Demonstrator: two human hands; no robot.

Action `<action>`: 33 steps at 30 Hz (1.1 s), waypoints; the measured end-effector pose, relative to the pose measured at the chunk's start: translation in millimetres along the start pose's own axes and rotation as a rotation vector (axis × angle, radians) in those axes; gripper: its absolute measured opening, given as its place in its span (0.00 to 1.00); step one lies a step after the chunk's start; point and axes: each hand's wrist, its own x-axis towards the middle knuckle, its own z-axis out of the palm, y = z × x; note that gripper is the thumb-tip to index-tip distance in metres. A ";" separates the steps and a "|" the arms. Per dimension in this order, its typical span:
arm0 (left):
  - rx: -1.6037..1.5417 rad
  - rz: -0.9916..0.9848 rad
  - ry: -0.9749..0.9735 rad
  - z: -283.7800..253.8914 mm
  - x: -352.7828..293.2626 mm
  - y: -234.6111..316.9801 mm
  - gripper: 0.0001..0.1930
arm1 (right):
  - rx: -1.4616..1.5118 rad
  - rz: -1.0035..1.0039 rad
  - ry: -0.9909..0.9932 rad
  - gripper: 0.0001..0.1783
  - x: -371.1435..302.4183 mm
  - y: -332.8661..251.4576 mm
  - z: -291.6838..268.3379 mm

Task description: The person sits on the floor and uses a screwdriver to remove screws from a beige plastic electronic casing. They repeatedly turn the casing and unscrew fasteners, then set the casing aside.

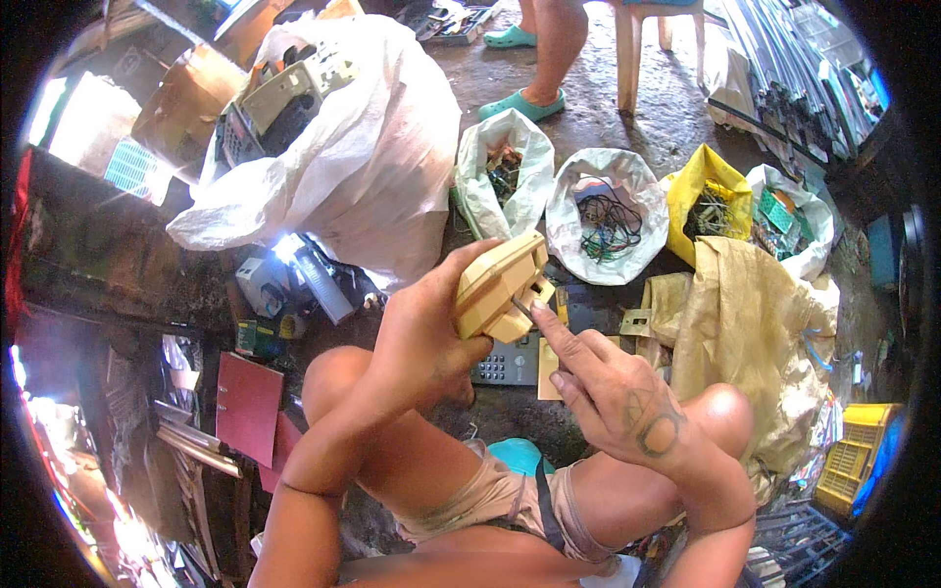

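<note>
My left hand [421,318] is wrapped round a yellowed beige plastic casing [495,284], held up tilted above my lap. The casing has a raised, stepped side and a notched edge facing right. At that edge is my right hand [613,392], its index finger stretched along toward the notch and the other fingers curled in. A short dark sliver shows at the index fingertip against the casing; whatever the curled fingers hold is hidden. Below the casing, a grey keypad panel [505,365] lies on the ground between my knees, beside a flat beige piece [551,377].
Ahead stand open sacks: a white sack [502,176] of scrap, a white sack of wires [608,216], a yellow sack [711,201] and a white sack of green boards [784,220]. A big white sack [382,127] bulges left. Someone's foot in a teal clog [524,104] is beyond.
</note>
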 end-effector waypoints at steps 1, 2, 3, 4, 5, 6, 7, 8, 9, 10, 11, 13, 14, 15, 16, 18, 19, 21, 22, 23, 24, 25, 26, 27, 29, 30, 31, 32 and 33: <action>0.025 0.042 -0.015 2.5 1.1 0.6 0.44 | 0.000 -0.008 0.003 0.43 0.5 0.7 0.8; 0.036 0.054 -0.023 3.6 -0.1 1.6 0.45 | 0.003 -0.030 0.014 0.43 1.0 1.7 1.2; 0.051 0.048 -0.035 4.8 -0.5 2.4 0.45 | -0.002 -0.026 0.016 0.43 2.2 3.2 2.1; 0.065 0.042 -0.044 5.4 -0.8 3.1 0.46 | -0.002 -0.035 0.025 0.43 3.1 4.3 3.4; 0.081 0.102 -0.030 4.7 0.9 3.1 0.46 | -0.009 -0.038 0.032 0.44 3.8 5.7 4.6; 0.105 0.081 -0.026 5.5 0.2 4.2 0.46 | 0.013 -0.065 0.050 0.44 4.8 7.3 6.3; 0.127 0.063 -0.025 6.4 -0.2 5.2 0.46 | 0.028 -0.082 0.066 0.44 5.4 8.7 7.9; 0.151 0.040 -0.030 8.0 0.2 6.2 0.46 | 0.043 -0.095 0.084 0.44 5.4 10.4 8.6; 0.148 0.039 -0.029 9.2 0.5 6.8 0.46 | 0.009 -0.093 0.099 0.44 5.4 11.8 9.7; 0.150 0.031 -0.033 9.2 0.2 7.1 0.45 | 0.007 -0.100 0.099 0.44 4.6 13.2 9.6; 0.157 0.021 -0.038 9.4 -0.1 7.3 0.45 | 0.008 -0.106 0.097 0.45 4.6 14.4 10.0; 0.133 0.034 -0.039 9.5 -0.1 6.6 0.47 | 0.011 -0.140 0.117 0.45 3.7 15.5 9.4; 0.136 0.026 -0.039 9.2 -0.3 6.0 0.47 | -0.004 -0.132 0.109 0.45 2.8 15.2 8.8; 0.118 0.062 -0.041 8.6 -1.0 5.5 0.47 | -0.017 -0.127 0.100 0.45 2.6 14.7 8.3; 0.132 0.056 -0.050 8.5 -1.3 4.9 0.47 | -0.030 -0.125 0.091 0.45 2.1 13.7 7.7; 0.167 0.042 -0.063 7.9 -2.2 3.8 0.47 | -0.058 -0.098 0.062 0.44 1.4 11.7 6.8; 0.154 0.052 -0.063 7.8 -2.3 3.4 0.46 | -0.072 -0.086 0.049 0.44 0.8 10.7 6.5; 0.139 0.068 -0.068 7.6 -2.2 3.2 0.44 | -0.040 -0.028 0.026 0.44 0.5 9.1 7.1; 0.137 0.065 -0.064 7.6 -2.2 3.3 0.44 | -0.025 0.001 0.014 0.44 0.3 8.6 7.6; 0.134 0.063 -0.060 7.6 -2.2 3.5 0.44 | -0.028 -0.019 0.039 0.44 1.0 8.4 8.8; 0.132 0.061 -0.056 7.7 -2.3 3.8 0.44 | -0.032 -0.038 0.064 0.44 2.4 8.2 10.6; 0.126 0.060 -0.051 7.8 -2.2 4.0 0.44 | -0.036 -0.057 0.089 0.44 3.4 8.1 12.0; 0.120 0.060 -0.046 8.0 -2.2 4.3 0.44 | -0.023 -0.055 0.099 0.43 4.1 7.9 12.9; 0.113 0.060 -0.042 8.2 -2.2 4.6 0.45 | -0.010 -0.052 0.109 0.43 4.9 7.6 13.4; 0.121 0.063 -0.034 8.7 -2.0 5.2 0.45 | 0.054 -0.038 0.123 0.42 5.7 6.7 12.9; 0.131 0.061 -0.031 9.1 -1.8 5.4 0.45 | 0.104 -0.028 0.126 0.42 5.9 6.3 12.1; 0.126 0.061 -0.024 9.5 -1.4 5.7 0.45 | 0.155 -0.017 0.128 0.42 5.9 5.9 11.0; 0.126 0.057 -0.017 9.8 -1.1 6.0 0.46 | 0.220 0.013 0.114 0.40 5.6 5.5 9.7; 0.133 0.040 -0.014 10.1 -0.9 6.3 0.46 | 0.285 0.044 0.099 0.38 5.2 5.2 8.7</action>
